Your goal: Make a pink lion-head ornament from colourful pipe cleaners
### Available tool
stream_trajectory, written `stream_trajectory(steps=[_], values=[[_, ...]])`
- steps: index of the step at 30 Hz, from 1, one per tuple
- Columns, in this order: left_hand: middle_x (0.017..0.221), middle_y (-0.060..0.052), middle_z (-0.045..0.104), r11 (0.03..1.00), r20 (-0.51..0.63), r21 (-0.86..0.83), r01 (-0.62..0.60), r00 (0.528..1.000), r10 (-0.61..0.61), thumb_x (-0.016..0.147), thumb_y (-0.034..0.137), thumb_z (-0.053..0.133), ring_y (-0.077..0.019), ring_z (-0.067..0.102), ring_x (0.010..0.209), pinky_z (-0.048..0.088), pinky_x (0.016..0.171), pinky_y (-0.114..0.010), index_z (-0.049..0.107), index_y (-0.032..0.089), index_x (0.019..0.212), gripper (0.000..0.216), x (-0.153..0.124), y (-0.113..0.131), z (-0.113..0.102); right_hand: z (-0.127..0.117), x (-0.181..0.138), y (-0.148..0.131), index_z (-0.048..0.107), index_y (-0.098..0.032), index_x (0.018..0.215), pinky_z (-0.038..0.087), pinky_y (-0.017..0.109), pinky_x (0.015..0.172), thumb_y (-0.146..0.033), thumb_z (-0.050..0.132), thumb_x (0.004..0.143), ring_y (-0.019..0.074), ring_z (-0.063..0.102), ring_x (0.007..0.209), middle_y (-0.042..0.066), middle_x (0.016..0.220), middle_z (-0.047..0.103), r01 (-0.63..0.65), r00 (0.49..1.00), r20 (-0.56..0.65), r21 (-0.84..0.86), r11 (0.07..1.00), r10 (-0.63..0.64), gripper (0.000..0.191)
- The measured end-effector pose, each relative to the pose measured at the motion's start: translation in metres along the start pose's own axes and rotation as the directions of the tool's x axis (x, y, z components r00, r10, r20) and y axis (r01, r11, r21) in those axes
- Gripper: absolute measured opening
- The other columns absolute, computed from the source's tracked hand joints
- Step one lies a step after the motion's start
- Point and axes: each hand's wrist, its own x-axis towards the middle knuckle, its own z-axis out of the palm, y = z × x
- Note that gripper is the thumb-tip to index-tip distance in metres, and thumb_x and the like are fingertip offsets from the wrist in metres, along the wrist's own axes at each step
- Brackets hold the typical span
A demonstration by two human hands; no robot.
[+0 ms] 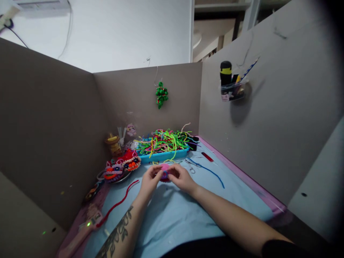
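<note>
Both my hands meet over the light blue mat [172, 215], pinching a small pink pipe-cleaner piece [165, 171] between them. My left hand [150, 181] grips its left side with curled fingers. My right hand [181, 177] grips its right side, fingers closed. A blue tray [163, 156] heaped with green, yellow and pink pipe cleaners lies just beyond the hands.
A red pipe cleaner [118, 204] lies left of my arm and a blue one [209, 171] to the right, near scissors [191, 165]. Finished fuzzy figures [122, 166] sit at left. A pink glue gun [83, 229] rests near left. Cardboard walls [48, 143] surround the mat.
</note>
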Motion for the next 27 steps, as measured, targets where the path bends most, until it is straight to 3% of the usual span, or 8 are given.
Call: stream_trajectory(steps=[2, 4, 9, 14, 16, 22, 27], values=[[0.074, -0.004, 0.067, 0.992, 0.039, -0.052, 0.115, 0.993, -0.113, 0.071, 0.033, 0.067, -0.0151, 0.062, 0.067, 0.047, 0.062, -0.025, 0.063, 0.014, 0.084, 0.024, 0.002, -0.004, 0.001, 0.002, -0.001, 0.002, 0.061, -0.019, 0.086, 0.045, 0.028, 0.072, -0.024, 0.062, 0.073, 0.0154, 0.056, 0.077, 0.003, 0.083, 0.060, 0.067, 0.998, 0.008, -0.150, 0.986, -0.066, 0.014], [0.069, -0.003, 0.066, 0.981, 0.089, -0.020, 0.194, 0.978, -0.191, 0.067, 0.032, 0.069, -0.0143, 0.060, 0.061, 0.045, 0.056, -0.023, 0.063, 0.013, 0.078, 0.023, 0.004, -0.007, 0.001, 0.004, 0.000, 0.008, 0.061, -0.018, 0.087, 0.045, 0.027, 0.070, -0.020, 0.058, 0.074, 0.0148, 0.057, 0.075, 0.002, 0.083, 0.061, 0.049, 0.998, 0.042, -0.192, 0.980, -0.042, 0.013], [0.066, -0.003, 0.065, 0.969, 0.019, 0.143, 0.199, 0.979, -0.203, 0.067, 0.028, 0.064, -0.0146, 0.059, 0.059, 0.042, 0.051, -0.022, 0.065, 0.014, 0.077, 0.018, 0.006, -0.009, -0.006, -0.003, 0.005, 0.016, 0.061, -0.016, 0.077, 0.042, 0.023, 0.061, -0.010, 0.050, 0.071, 0.0123, 0.054, 0.064, -0.001, 0.070, 0.060, -0.020, 0.996, 0.073, -0.294, 0.955, 0.043, 0.014], [0.073, -0.005, 0.068, 0.969, -0.102, 0.163, 0.184, 0.980, -0.169, 0.070, 0.029, 0.059, -0.0139, 0.058, 0.059, 0.042, 0.049, -0.021, 0.065, 0.014, 0.085, 0.023, 0.010, -0.005, -0.018, 0.000, -0.002, 0.009, 0.067, -0.017, 0.076, 0.041, 0.022, 0.061, -0.010, 0.056, 0.072, 0.0127, 0.056, 0.065, 0.001, 0.071, 0.064, 0.113, 0.927, 0.369, -0.452, 0.885, 0.070, 0.014], [0.077, -0.007, 0.068, 0.973, -0.151, 0.149, 0.178, 0.976, -0.156, 0.070, 0.032, 0.059, -0.0143, 0.059, 0.060, 0.042, 0.049, -0.022, 0.064, 0.013, 0.089, 0.027, 0.011, -0.002, -0.022, 0.008, -0.006, 0.008, 0.069, -0.018, 0.080, 0.041, 0.022, 0.065, -0.013, 0.058, 0.074, 0.0142, 0.058, 0.072, 0.002, 0.077, 0.066, 0.185, 0.903, 0.423, -0.541, 0.820, 0.075, 0.014], [0.076, -0.007, 0.068, 0.967, -0.121, 0.198, 0.163, 0.983, -0.140, 0.072, 0.033, 0.057, -0.0152, 0.059, 0.062, 0.044, 0.053, -0.024, 0.064, 0.013, 0.088, 0.027, 0.013, -0.001, -0.027, 0.033, -0.005, 0.013, 0.067, -0.021, 0.097, 0.036, 0.024, 0.059, -0.035, 0.058, 0.080, 0.0180, 0.061, 0.075, 0.005, 0.084, 0.069, 0.169, 0.903, 0.374, -0.761, 0.626, 0.212, 0.024], [0.076, -0.006, 0.068, 0.959, -0.095, 0.266, 0.093, 0.993, -0.070, 0.073, 0.031, 0.055, -0.0165, 0.060, 0.065, 0.047, 0.059, -0.027, 0.065, 0.013, 0.087, 0.025, 0.013, -0.009, -0.025, 0.038, 0.002, 0.022, 0.067, -0.021, 0.088, 0.030, 0.023, 0.052, -0.036, 0.063, 0.072, 0.0169, 0.059, 0.067, 0.003, 0.079, 0.069, 0.045, 0.881, 0.310, -0.807, 0.588, 0.357, 0.022]])
